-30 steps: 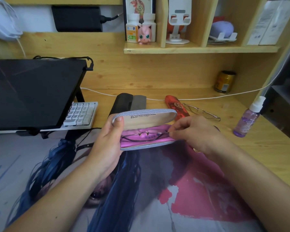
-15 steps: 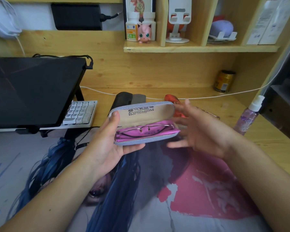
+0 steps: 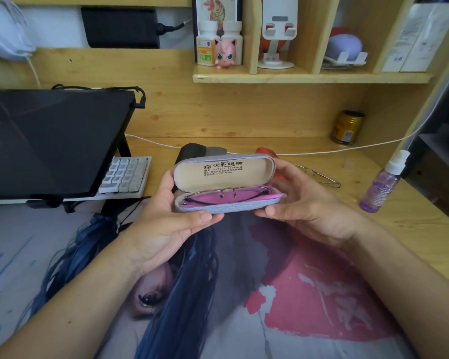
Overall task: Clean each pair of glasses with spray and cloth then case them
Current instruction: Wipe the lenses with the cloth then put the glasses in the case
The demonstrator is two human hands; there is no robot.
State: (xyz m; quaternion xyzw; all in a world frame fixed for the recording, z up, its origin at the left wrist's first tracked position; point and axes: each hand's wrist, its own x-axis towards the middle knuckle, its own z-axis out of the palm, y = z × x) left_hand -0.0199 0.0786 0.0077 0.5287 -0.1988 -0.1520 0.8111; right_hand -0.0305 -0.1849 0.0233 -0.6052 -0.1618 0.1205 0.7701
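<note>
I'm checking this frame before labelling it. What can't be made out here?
- Red case, head view: mostly hidden behind the open grey case.
- Black case: lower part hidden by the grey case's lid.
- Glasses lens cleanliness: too small to judge.

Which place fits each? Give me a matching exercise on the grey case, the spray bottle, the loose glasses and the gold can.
1 grey case
2 spray bottle
3 loose glasses
4 gold can

A on the desk behind the right hand
B at the desk's right edge
C back corner under the shelf
D open, held by both hands, left hand included

Pairs: 1-D, 2-B, 3-A, 4-C
</note>
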